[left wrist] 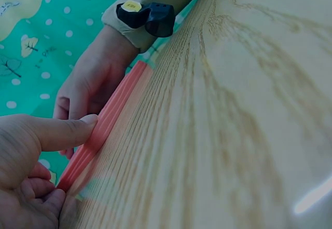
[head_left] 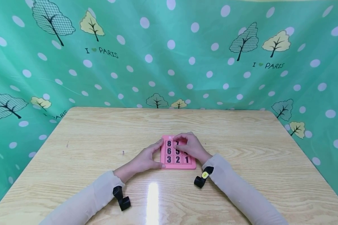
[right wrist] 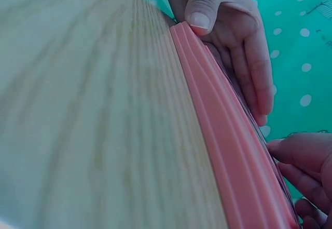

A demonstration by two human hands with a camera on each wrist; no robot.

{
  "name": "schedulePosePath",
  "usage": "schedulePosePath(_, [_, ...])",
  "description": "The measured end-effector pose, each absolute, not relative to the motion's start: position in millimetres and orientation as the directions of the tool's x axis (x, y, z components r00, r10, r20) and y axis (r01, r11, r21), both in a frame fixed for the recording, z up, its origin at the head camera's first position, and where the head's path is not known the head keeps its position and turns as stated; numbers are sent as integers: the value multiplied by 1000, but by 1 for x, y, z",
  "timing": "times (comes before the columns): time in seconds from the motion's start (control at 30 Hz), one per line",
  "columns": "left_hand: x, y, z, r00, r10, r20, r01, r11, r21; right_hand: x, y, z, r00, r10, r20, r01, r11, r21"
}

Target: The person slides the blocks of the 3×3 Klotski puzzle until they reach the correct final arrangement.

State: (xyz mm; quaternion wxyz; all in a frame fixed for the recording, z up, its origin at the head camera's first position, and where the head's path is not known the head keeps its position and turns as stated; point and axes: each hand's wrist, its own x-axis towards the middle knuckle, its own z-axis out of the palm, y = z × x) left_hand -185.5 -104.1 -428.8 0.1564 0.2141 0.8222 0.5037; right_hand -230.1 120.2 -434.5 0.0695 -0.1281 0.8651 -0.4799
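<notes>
A pink sliding number puzzle [head_left: 178, 166] lies flat on the table, its dark digits facing up. Rows reading 6 5 4 and 3 2 1 show in the head view, with 8 and 7 above; the top right corner is hidden. My left hand [head_left: 144, 160] holds the board at its left side, thumb on the near left corner and fingers along the far left edge. Over the upper right part is my right hand [head_left: 192, 146], its thumb and forefinger spread and touching the tiles around the 7 and 5. In the right wrist view the right thumb [right wrist: 303, 151] meets the board's face.
The light wood-grain table [head_left: 101, 131] surrounds the puzzle. Behind it hangs a green dotted cloth [head_left: 169, 62] with printed trees. Black wrist cameras [head_left: 124, 202] sit on both sleeves, and a light streak [head_left: 152, 203] reflects near the front.
</notes>
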Motion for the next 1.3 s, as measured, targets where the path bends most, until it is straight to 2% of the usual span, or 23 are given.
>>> schedulePosePath(0.27, [-173,-101,-400,-851,523,-50,181,382,906,-229,117,-433,-961,-276,9,-153,505,-849])
schedulePosePath(0.63, [-187,-106,-431,-851,524,-35,199,384,902,-227,121,-430,-956,-294,4,-162,517,-840])
schedulePosePath(1.3, [-188,-107,-435,-855,517,-34,206,399,893,-225,136,-431,-961,-276,23,-179,554,-813])
